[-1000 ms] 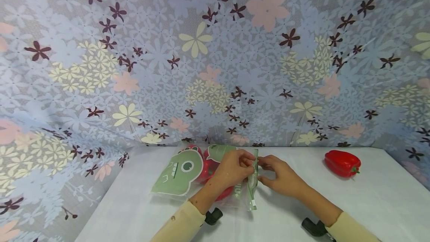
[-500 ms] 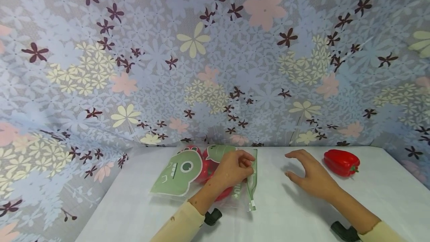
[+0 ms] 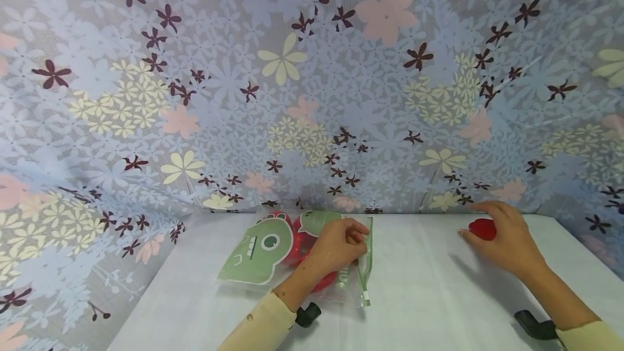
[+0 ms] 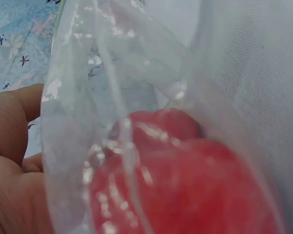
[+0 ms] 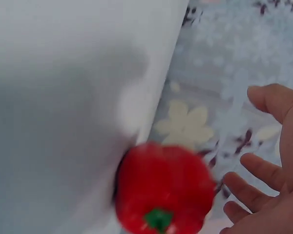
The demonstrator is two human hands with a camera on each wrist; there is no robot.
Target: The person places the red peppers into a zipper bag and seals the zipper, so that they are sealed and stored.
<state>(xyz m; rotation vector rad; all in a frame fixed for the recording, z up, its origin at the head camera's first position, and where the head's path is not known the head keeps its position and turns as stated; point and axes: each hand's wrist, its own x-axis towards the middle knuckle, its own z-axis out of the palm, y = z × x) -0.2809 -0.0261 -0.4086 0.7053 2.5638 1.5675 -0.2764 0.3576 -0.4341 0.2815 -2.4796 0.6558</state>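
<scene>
A clear zip bag [image 3: 258, 256] with green cartoon print lies on the white table, several red peppers [image 3: 297, 248] showing through it. My left hand [image 3: 336, 248] pinches the bag near its green zip edge [image 3: 369, 242]; the left wrist view shows the clear plastic and red peppers [image 4: 185, 190] beside that hand [image 4: 14, 165]. Over at the right, my right hand [image 3: 509, 237] is spread above a loose red bell pepper [image 3: 482, 228], hiding most of it. In the right wrist view the pepper [image 5: 163, 187] with its green stem sits apart from the open fingers [image 5: 254, 190].
A flower-patterned cloth [image 3: 312, 96] hangs behind the white table [image 3: 414, 297] and along its sides. The zip slider [image 3: 365, 298] is at the near end of the bag's edge. Black wrist mounts [image 3: 308, 314] show by both wrists.
My right hand has left the bag's zip edge and moved right, over to the loose bell pepper. The left hand stays in place on the bag.
</scene>
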